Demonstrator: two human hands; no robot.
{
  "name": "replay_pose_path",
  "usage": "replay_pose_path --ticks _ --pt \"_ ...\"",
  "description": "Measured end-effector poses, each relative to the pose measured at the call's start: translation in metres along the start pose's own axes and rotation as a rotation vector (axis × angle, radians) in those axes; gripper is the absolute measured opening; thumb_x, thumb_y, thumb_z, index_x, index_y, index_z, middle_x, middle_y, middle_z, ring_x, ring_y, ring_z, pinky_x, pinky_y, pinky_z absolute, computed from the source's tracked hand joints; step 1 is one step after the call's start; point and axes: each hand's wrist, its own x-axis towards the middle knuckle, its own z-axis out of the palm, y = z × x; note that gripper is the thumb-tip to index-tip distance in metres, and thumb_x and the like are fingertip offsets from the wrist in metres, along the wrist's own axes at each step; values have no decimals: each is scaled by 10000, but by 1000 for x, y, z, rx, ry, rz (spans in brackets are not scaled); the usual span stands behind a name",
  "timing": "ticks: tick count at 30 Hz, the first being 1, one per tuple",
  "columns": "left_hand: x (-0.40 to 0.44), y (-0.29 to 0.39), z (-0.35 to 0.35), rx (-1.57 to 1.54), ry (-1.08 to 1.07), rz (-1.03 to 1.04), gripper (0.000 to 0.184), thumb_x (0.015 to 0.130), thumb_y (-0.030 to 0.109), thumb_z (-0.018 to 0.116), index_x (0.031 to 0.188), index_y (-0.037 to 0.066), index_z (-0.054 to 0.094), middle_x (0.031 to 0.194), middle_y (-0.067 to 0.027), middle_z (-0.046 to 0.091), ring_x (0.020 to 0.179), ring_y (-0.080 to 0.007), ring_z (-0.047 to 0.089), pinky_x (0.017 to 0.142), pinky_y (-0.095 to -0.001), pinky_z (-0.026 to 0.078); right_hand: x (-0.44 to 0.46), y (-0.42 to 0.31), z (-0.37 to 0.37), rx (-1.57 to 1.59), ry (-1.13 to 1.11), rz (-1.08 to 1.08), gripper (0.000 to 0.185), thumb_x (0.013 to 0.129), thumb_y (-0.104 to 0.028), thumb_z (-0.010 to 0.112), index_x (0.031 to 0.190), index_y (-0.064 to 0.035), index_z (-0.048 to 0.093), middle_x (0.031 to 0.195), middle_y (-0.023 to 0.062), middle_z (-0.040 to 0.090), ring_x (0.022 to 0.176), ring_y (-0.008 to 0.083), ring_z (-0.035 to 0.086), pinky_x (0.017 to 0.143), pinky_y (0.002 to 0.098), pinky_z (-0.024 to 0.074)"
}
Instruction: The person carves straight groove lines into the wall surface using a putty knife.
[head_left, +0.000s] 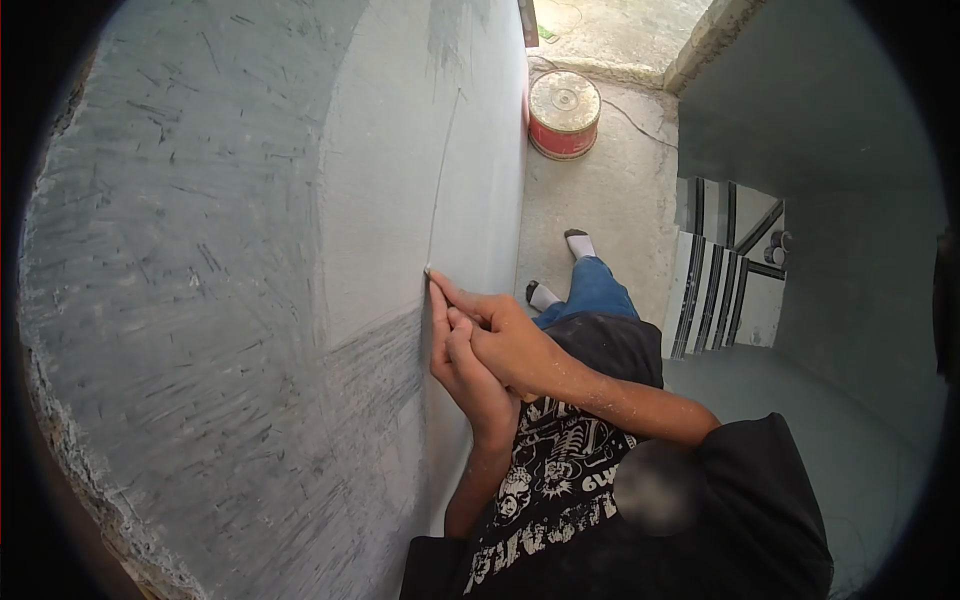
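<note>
My right hand (508, 340) lies across my left hand (464, 372), both close against the grey plastered wall (240, 230). An index finger of each stretches forward, and their tips meet at a small whitish bit (427, 269) on the wall. Whether that bit is held or stuck to the surface, I cannot tell. The remaining fingers look curled in, partly hidden by the overlap. From the fingertips a thin dark line (442, 170), like a crack or scored mark, runs away along the wall.
A red bucket with a whitish lid (565, 100) stands on the concrete floor (620, 180) beyond my socked feet (578, 243). A thin cord (640, 128) trails near it. Dark-striped steps (715, 290) lie right. The wall's broken edge (90, 470) shows left.
</note>
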Motion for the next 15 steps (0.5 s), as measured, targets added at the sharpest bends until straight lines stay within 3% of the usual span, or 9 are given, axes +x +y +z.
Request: replay_pose_path --ticks 5,8,11,12,15 --pt "17 1 9 -21 -26 14 608 1031 207 349 1592 -22 305 1585 -217 380 1405 -298 472 1116 -401 451 10 -7 -13 32 -17 83 542 1045 -145 466 1582 -98 411 986 56 705 895 79 599 815 225 502" --pt "-4 -3 -4 -29 21 1 617 1022 171 391 1601 -18 292 1562 -225 401 1355 -286 510 1093 -376 459 -2 10 -3 -3 -13 -89 538 1047 -139 465 1580 -92 411 1099 101 725 991 105 618 903 245 498" --pt "-17 6 -9 -130 24 -65 614 1023 164 384 1601 -23 290 1570 -231 391 1373 -298 495 1110 -383 443 -11 9 5 13 -50 -55 529 1050 -131 458 1574 -80 416 1189 119 714 1069 122 610 964 259 484" --pt "-16 10 -8 -122 11 -81 612 1025 164 374 1590 -55 286 1588 -243 369 1397 -315 473 1139 -392 412 -7 12 8 35 -1 -143 526 1045 -124 462 1566 -66 425 1189 115 715 1075 114 605 967 256 481" --pt "-7 -2 -28 -88 -209 33 638 1134 312 345 1658 38 104 1726 -152 100 1583 -277 155 1261 -372 180 -5 5 3 52 -4 -90 530 1039 -118 469 1564 -58 429 1112 84 715 1014 94 599 924 241 486"
